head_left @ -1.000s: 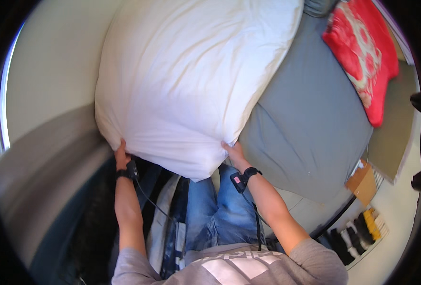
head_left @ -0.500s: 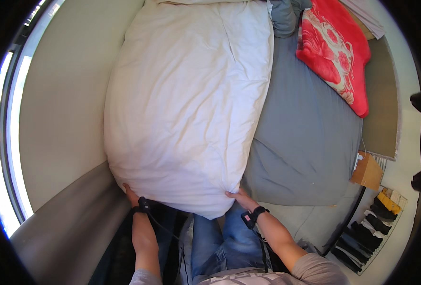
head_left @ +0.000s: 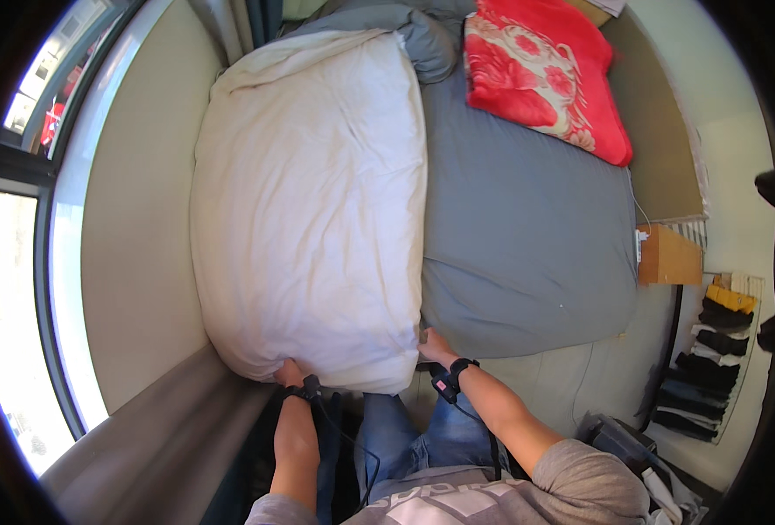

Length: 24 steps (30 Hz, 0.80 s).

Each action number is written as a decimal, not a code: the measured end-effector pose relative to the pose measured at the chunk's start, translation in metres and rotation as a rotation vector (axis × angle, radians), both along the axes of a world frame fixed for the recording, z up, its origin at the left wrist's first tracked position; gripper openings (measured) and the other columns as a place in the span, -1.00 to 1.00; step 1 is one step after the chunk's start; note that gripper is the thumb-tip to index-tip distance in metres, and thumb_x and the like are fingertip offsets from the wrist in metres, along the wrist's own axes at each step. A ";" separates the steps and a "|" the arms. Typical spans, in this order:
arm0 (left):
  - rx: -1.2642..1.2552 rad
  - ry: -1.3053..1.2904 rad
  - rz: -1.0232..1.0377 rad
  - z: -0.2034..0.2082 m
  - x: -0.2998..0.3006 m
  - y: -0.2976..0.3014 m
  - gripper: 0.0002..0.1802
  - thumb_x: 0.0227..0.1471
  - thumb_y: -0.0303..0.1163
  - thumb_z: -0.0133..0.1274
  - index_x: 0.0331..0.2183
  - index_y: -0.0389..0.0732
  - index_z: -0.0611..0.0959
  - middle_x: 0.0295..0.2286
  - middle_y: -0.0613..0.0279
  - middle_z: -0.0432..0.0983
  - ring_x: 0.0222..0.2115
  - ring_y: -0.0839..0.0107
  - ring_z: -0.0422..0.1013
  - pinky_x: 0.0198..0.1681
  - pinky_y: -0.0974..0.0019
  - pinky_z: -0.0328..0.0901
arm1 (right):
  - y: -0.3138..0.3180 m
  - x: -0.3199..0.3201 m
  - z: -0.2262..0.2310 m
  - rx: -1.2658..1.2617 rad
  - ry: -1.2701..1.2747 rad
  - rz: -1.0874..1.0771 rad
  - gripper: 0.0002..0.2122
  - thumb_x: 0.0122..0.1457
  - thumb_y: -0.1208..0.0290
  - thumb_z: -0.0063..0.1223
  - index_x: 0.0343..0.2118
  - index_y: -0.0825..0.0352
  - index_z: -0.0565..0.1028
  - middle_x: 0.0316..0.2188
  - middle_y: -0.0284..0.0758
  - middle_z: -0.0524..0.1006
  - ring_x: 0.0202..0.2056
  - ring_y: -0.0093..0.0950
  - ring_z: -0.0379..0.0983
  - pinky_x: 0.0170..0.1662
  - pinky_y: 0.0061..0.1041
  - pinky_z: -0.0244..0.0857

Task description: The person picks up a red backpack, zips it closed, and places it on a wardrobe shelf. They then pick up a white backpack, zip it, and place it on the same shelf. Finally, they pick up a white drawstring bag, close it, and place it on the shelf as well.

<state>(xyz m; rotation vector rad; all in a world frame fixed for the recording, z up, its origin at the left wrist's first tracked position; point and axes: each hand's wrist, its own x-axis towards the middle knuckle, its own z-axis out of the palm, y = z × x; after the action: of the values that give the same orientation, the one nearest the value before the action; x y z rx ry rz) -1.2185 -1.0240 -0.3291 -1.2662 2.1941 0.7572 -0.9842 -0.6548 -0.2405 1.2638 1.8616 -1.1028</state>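
Observation:
A white duvet (head_left: 317,201) covers the left half of the bed, its far end folded back. At its near edge my left hand (head_left: 289,373) has its fingers closed into the fabric, partly hidden by it. My right hand (head_left: 438,348) is closed at the duvet's right edge, close to the near corner, where it meets the grey bed sheet (head_left: 527,227). The fingertips there are partly hidden. Each wrist wears a black strap with a small device and a cable.
A folded red floral blanket (head_left: 545,79) lies at the far right of the bed. A wooden box (head_left: 670,255) and a rack of folded clothes (head_left: 707,363) stand to the right. Along the left run a wall panel, a window (head_left: 11,306) and a grey-brown curtain (head_left: 160,429).
The view has shifted, showing more of the bed's far end. My left hand has moved inward along the near edge; my right hand has shifted from the near corner to the duvet's right side.

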 end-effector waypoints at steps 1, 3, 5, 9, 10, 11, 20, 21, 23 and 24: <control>-0.039 -0.001 0.004 0.012 0.004 0.025 -0.30 -0.12 -0.18 0.18 0.01 -0.44 0.50 0.03 -0.28 0.41 0.02 -0.19 0.37 0.08 -0.04 0.32 | 0.005 0.005 0.006 -0.040 0.052 -0.036 -0.43 0.07 0.28 0.15 0.11 0.46 0.30 -0.09 0.07 0.56 -0.01 -0.01 0.50 0.07 -0.18 0.36; -0.043 0.020 -0.078 0.044 0.011 0.067 -0.29 -0.13 -0.19 0.18 0.02 -0.43 0.47 0.04 -0.30 0.37 0.05 -0.20 0.34 0.10 -0.05 0.31 | 0.015 0.014 0.018 -0.087 0.171 -0.067 -0.46 0.08 0.29 0.15 0.11 0.44 0.33 -0.10 -0.01 0.58 -0.02 -0.07 0.51 0.06 -0.22 0.36; 0.030 0.068 -0.259 0.075 0.018 0.103 -0.29 -0.13 -0.20 0.18 0.03 -0.42 0.44 0.06 -0.30 0.32 0.07 -0.19 0.32 0.11 -0.03 0.30 | 0.028 0.027 0.031 -0.114 0.200 -0.084 -0.51 0.12 0.31 0.14 0.09 0.41 0.36 -0.10 -0.09 0.60 -0.04 -0.16 0.54 0.04 -0.26 0.37; 0.170 0.188 -0.449 0.109 0.039 0.170 -0.43 -0.09 -0.24 0.16 -0.07 -0.41 0.55 -0.06 -0.24 0.46 -0.05 -0.08 0.42 0.01 0.01 0.36 | 0.063 0.062 0.044 -0.183 0.290 -0.120 -0.54 0.13 0.32 0.12 0.09 0.39 0.40 -0.11 -0.12 0.62 -0.04 -0.19 0.54 0.03 -0.29 0.38; 0.230 0.192 -0.490 0.116 0.045 0.185 -0.47 -0.09 -0.25 0.15 -0.11 -0.41 0.58 -0.11 -0.22 0.50 -0.09 -0.04 0.45 -0.03 0.03 0.36 | 0.079 0.072 0.044 -0.180 0.342 -0.085 -0.56 0.12 0.33 0.14 0.06 0.39 0.42 -0.12 -0.12 0.62 -0.05 -0.20 0.55 0.03 -0.30 0.38; 0.286 0.190 -0.530 0.122 0.056 0.202 -0.52 -0.08 -0.26 0.15 -0.15 -0.41 0.61 -0.16 -0.19 0.54 -0.13 -0.01 0.48 -0.06 0.04 0.37 | 0.094 0.084 0.042 -0.198 0.355 -0.071 -0.58 0.11 0.33 0.15 0.03 0.39 0.45 -0.13 -0.13 0.62 -0.05 -0.22 0.55 0.02 -0.31 0.39; 0.372 0.129 -0.458 0.149 0.182 0.344 -0.54 -0.08 -0.27 0.14 -0.14 -0.37 0.69 -0.24 -0.05 0.64 -0.16 0.13 0.52 -0.07 0.19 0.35 | 0.263 0.272 0.014 -0.141 0.157 -0.352 -0.83 0.08 0.49 0.11 -0.25 0.35 0.57 -0.33 -0.22 0.66 -0.27 -0.41 0.61 -0.20 -0.36 0.45; 0.404 0.153 -0.493 0.149 0.192 0.359 -0.54 -0.07 -0.27 0.14 -0.14 -0.35 0.69 -0.24 -0.03 0.64 -0.17 0.14 0.52 -0.07 0.19 0.35 | 0.277 0.289 0.009 -0.049 0.005 -0.280 -0.84 0.07 0.48 0.11 -0.27 0.34 0.58 -0.34 -0.23 0.66 -0.27 -0.36 0.61 -0.20 -0.32 0.45; 0.426 0.165 -0.521 0.148 0.215 0.373 -0.55 -0.05 -0.26 0.13 -0.13 -0.32 0.69 -0.23 -0.01 0.64 -0.17 0.15 0.52 -0.06 0.20 0.35 | 0.289 0.323 0.005 0.128 0.006 -0.088 -0.83 0.04 0.43 0.10 -0.29 0.32 0.59 -0.34 -0.21 0.65 -0.26 -0.24 0.60 -0.19 -0.26 0.44; 0.433 0.160 -0.524 0.146 0.222 0.379 -0.55 -0.05 -0.26 0.13 -0.12 -0.32 0.68 -0.22 0.00 0.64 -0.16 0.15 0.52 -0.05 0.20 0.35 | 0.295 0.330 0.003 0.225 -0.064 0.015 -0.82 0.03 0.41 0.10 -0.30 0.31 0.60 -0.34 -0.21 0.65 -0.25 -0.19 0.59 -0.18 -0.23 0.44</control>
<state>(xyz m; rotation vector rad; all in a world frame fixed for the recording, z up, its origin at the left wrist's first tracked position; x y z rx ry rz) -0.9966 -0.6452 -0.1835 -0.4053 2.1764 1.0544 -0.6539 -0.3593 -0.2378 1.3892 1.9862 -0.8525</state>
